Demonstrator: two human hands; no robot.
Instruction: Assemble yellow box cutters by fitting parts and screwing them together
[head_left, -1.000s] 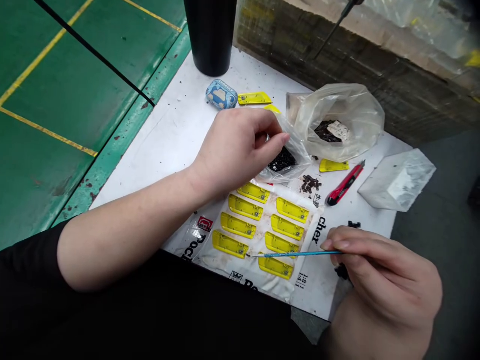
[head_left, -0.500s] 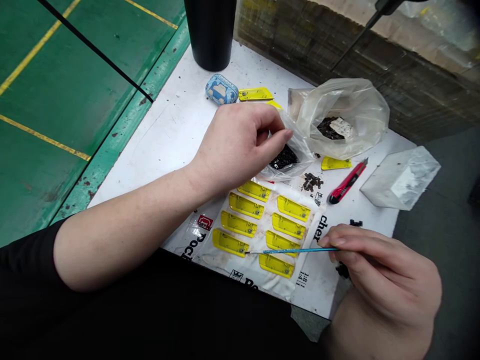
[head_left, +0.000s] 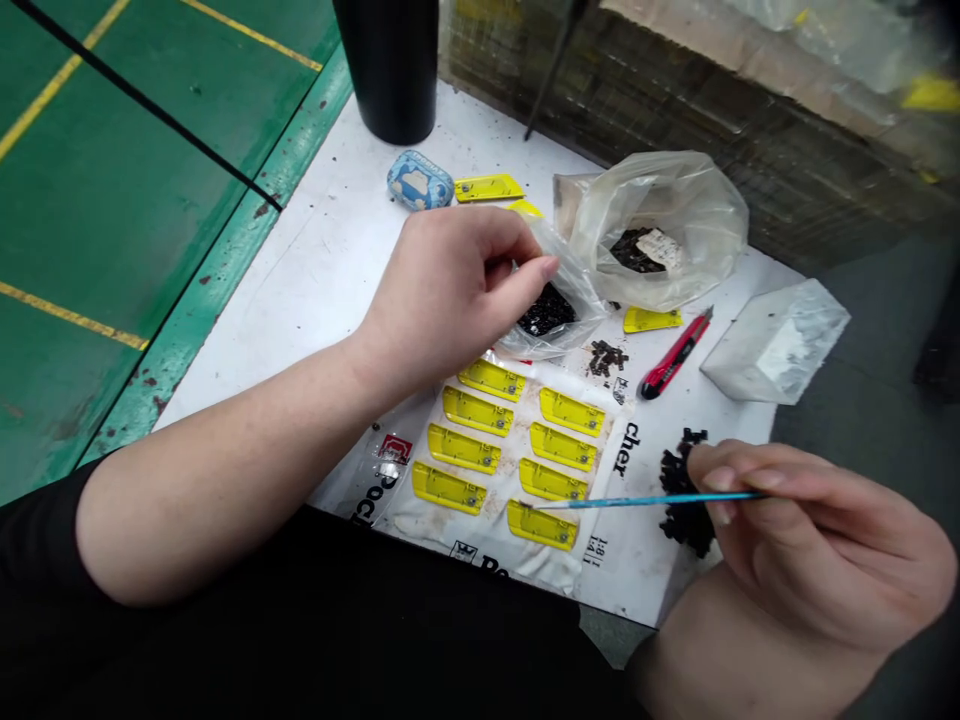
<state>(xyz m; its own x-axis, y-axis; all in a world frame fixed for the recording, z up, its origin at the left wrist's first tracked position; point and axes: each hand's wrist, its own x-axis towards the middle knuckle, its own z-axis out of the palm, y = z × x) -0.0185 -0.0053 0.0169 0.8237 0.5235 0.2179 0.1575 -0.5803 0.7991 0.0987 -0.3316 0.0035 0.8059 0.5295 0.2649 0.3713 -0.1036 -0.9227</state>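
In my right hand [head_left: 817,530] is a thin blue paintbrush [head_left: 637,500], pinched between thumb and fingers. The brush tip is at the left end of the nearest yellow plastic part [head_left: 541,526] in the right column. Several such yellow parts [head_left: 448,488] lie in two columns on a white printed plastic sheet [head_left: 495,520]. My left hand [head_left: 469,285] is closed in a pinch over an open clear bag [head_left: 585,290] of small black pieces [head_left: 549,312]. Whatever its fingertips hold is hidden.
Beyond lie a second bag [head_left: 705,220], a red utility knife [head_left: 676,355], a translucent block [head_left: 780,340] and a blue patterned case [head_left: 420,182]. A black cup [head_left: 394,70] stands at the back. Black pieces [head_left: 682,500] lie beside my right hand.
The brush tip has moved right, from the nearest left-column yellow part to the nearest right-column one. My left hand keeps its pinch over the bag. The view has shifted slightly.
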